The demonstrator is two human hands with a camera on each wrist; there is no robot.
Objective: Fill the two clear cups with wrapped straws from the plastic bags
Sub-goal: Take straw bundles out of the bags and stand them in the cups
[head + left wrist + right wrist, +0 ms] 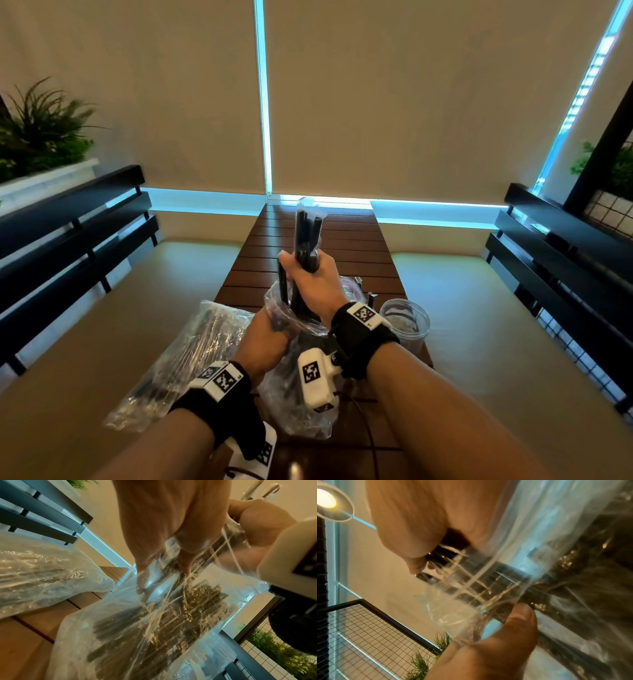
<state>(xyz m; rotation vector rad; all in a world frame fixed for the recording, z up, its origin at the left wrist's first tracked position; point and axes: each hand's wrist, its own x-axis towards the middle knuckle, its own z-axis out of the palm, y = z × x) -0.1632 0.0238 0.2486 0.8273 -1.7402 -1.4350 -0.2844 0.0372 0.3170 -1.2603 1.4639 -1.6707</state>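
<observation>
Wrapped straws (307,236) are gripped as an upright bundle in the curled right hand (313,277). Below, the plastic bag (294,387) mouth is pinched by the left hand (265,339) beside a clear cup (406,323).

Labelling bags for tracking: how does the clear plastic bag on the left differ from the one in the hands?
The left clear plastic bag lies flat on the brown slatted table, untouched; the held clear plastic bag is pinched at its mouth by the left hand. The left bag looks shut; the held one is open, and the right hand grips a bundle of black wrapped straws above it. Both hold dark straws.
</observation>
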